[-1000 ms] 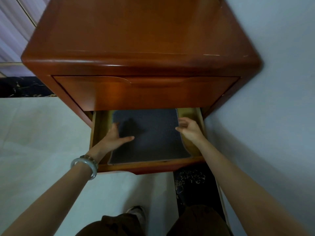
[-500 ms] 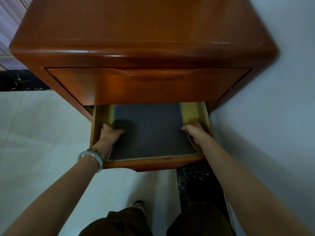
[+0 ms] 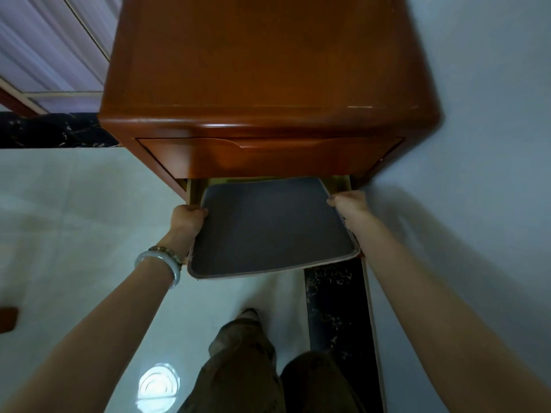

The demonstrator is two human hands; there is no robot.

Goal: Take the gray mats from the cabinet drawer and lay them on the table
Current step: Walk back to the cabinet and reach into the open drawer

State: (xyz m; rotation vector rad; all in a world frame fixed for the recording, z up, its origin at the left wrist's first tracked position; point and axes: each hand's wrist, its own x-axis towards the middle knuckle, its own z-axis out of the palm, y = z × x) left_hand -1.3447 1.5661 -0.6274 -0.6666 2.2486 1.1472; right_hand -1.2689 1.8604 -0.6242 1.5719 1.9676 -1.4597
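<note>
As left hand (image 3: 186, 220) and right hand (image 3: 353, 208) hold one gray mat (image 3: 268, 231), fingers (image 3: 335, 201) clamped on its sides

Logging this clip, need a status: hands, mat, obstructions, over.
Left hand grips gray mat at left edge, right hand at right edge. Mat raised, near edge past the open drawer front. Closed upper drawer overhangs far edge.
</note>
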